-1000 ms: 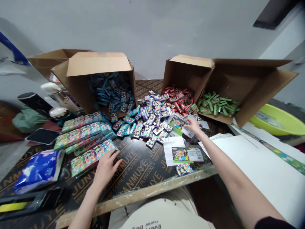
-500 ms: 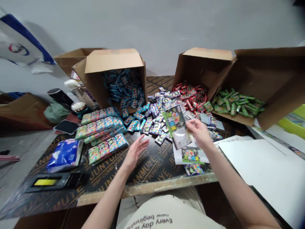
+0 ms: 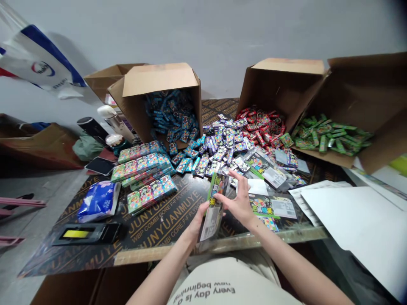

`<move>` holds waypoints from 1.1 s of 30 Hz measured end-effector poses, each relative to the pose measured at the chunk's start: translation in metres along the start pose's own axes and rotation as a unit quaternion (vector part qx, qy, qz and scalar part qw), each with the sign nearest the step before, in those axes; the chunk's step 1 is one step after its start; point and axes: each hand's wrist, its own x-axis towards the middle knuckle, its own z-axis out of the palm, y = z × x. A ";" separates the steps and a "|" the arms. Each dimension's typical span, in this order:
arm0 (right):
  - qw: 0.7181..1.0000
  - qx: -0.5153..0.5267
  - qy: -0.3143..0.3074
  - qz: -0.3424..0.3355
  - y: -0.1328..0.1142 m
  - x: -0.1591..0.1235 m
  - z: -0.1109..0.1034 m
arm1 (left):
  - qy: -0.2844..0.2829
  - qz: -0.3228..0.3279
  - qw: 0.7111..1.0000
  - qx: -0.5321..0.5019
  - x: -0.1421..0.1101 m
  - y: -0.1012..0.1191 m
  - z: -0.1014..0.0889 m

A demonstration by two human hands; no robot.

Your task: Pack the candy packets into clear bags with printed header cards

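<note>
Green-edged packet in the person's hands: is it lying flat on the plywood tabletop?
No, the green-edged packet is held up between the left hand and right hand, above the plywood tabletop.

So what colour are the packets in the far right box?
Green packets, clearest in the head view.

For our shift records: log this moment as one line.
left hand: holds printed plastic packet | right hand: touches packet | nearby: heap of small packets

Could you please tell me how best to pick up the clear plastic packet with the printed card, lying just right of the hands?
Pinch the clear plastic packet by its near edge, coming from above on the person's side. It lies flat and thin on the loose foil packets, so it is probably too thin to grasp around.
</note>
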 end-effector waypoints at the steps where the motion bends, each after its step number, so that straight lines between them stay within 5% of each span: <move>1: 1.000 0.008 -0.024 -0.004 0.000 0.006 -0.005 | 0.005 0.009 1.000 0.024 -0.003 0.000 -0.001; 9: 0.950 0.025 -0.282 -0.129 -0.001 0.034 -0.026 | -0.036 0.066 0.979 0.191 -0.013 0.021 0.009; 14: 0.917 0.063 -0.378 -0.112 -0.006 0.038 -0.037 | -0.031 0.098 0.958 0.269 -0.015 0.026 0.009; 18: 0.928 0.090 -0.352 -0.082 -0.005 0.036 -0.032 | 0.003 0.097 0.959 0.266 -0.014 0.023 0.005; 21: 0.966 0.155 -0.208 -0.015 -0.001 0.029 -0.021 | 0.051 0.094 0.966 0.234 -0.015 0.026 0.001; 23: 0.960 0.222 -0.157 0.071 0.002 0.022 -0.013 | 0.074 0.098 0.965 0.233 -0.016 0.031 -0.001; 24: 0.942 0.259 -0.179 0.114 0.004 0.018 -0.009 | 0.077 0.102 0.960 0.248 -0.017 0.033 -0.001; 27: 0.874 0.336 -0.288 0.202 0.006 0.010 0.000 | 0.079 0.129 0.917 0.369 -0.018 0.039 -0.003; 30: 0.882 0.332 -0.266 0.202 0.004 0.010 0.004 | 0.103 0.163 0.841 0.505 -0.017 0.040 -0.005; 33: 0.885 0.338 -0.251 0.199 0.002 0.012 0.003 | 0.120 0.185 0.810 0.543 -0.013 0.043 -0.008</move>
